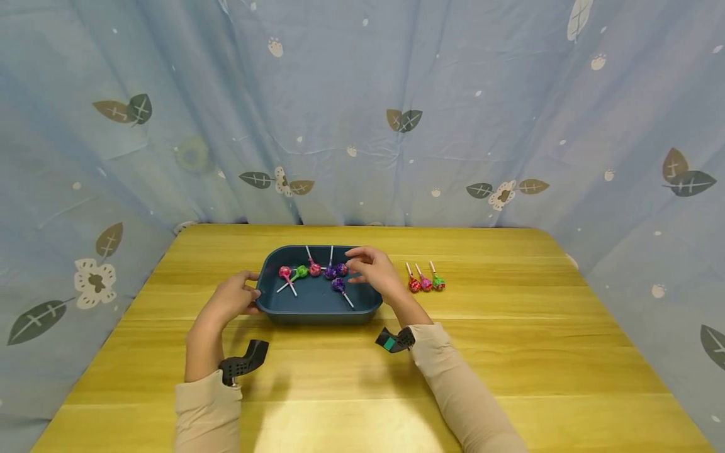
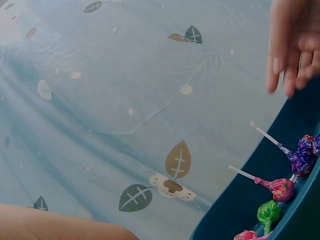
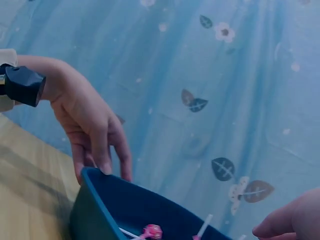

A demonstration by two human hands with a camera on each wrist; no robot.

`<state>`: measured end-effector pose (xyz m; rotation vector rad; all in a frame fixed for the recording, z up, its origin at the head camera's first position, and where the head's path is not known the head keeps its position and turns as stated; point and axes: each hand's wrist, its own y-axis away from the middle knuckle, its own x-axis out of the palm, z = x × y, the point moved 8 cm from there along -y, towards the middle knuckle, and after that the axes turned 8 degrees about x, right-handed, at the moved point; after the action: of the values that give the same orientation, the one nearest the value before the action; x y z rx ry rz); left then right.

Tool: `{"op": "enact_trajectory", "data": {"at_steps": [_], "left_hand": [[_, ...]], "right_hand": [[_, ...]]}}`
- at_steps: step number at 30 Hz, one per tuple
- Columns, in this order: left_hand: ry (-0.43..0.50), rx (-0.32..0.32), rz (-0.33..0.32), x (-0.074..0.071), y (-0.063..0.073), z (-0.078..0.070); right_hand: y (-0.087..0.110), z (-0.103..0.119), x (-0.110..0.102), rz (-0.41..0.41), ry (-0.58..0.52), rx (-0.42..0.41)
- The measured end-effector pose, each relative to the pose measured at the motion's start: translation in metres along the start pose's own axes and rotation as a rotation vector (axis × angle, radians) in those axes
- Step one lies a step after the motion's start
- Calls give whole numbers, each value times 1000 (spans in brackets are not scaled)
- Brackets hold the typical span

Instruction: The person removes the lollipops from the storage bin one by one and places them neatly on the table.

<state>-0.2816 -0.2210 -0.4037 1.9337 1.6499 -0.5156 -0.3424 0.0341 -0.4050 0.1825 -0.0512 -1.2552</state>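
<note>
A dark blue plastic bin (image 1: 317, 319) sits on the table with several wrapped lollipops inside. Among them are a green lollipop (image 2: 269, 212), a pink lollipop (image 1: 285, 272) and a purple lollipop (image 1: 338, 285). My left hand (image 1: 232, 296) holds the bin's left end, thumb at the rim and other fingers outside, as the right wrist view shows. Over the right part of the bin hovers my right hand (image 1: 374, 270), fingers loosely bent and nothing visible between them. Its fingertips are close to another purple lollipop (image 1: 342, 270) near the back wall.
To the right of the bin, a red lollipop (image 1: 414, 285), a pink lollipop (image 1: 426, 285) and a green lollipop (image 1: 438, 283) lie side by side, sticks pointing back. The wooden table (image 1: 510, 352) ends at a patterned blue curtain (image 1: 340, 113).
</note>
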Motion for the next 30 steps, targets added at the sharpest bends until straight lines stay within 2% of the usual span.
{"op": "enact_trajectory", "data": {"at_steps": [15,21,30], "left_hand": [[-7,5,10,3,-2,-5],[1,-14,9,2,1,-3],[7,-11,14,1,1,-3]], "right_hand": [[-29,-5,64,190,-9,125],[-44,-5,83,231,17,167],[-59,-4,101,244,26,214]]}}
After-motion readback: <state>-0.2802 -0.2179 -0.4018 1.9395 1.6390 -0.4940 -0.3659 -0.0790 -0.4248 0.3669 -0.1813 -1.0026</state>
